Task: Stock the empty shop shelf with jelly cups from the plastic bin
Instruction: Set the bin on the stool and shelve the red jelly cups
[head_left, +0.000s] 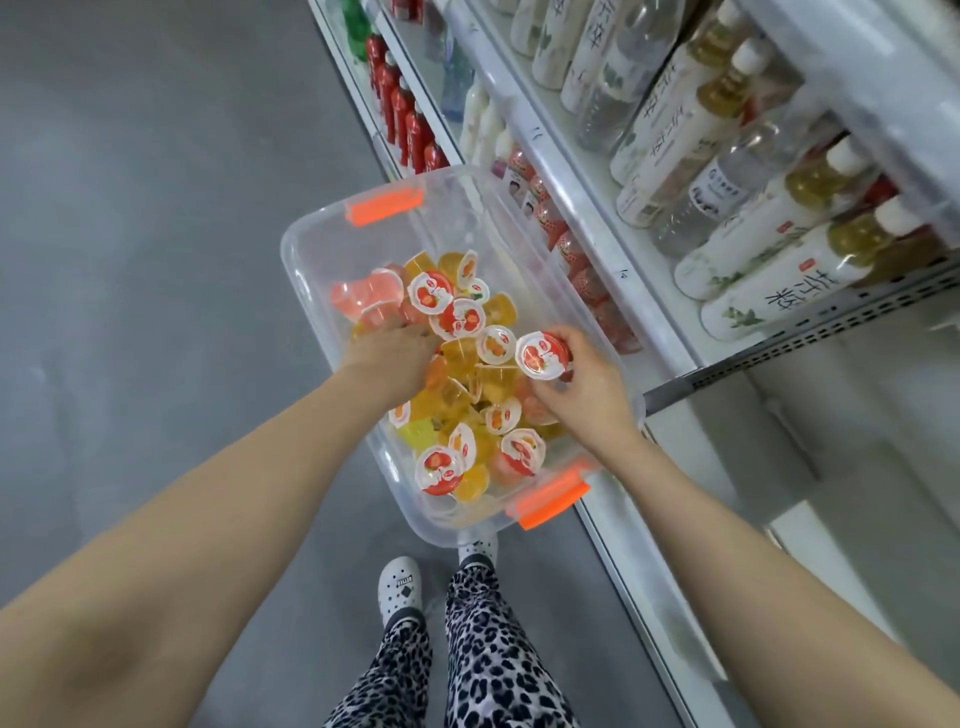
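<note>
My right hand (587, 384) grips a red-lidded jelly cup (541, 354) over the bin (322, 244); the empty shelf (810, 457) lies beyond the bin's right wall, nearer that hand. My left hand (389, 358) digs among the cups, grip hidden.

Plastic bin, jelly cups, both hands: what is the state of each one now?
Plastic bin: lid off, partly filled with cups.
Jelly cups: sealed, loosely piled in the bin.
Red-lidded cup: gripped by the right hand.
Right hand: closed on that cup.
Left hand: reaching into the pile, grasp hidden.
</note>
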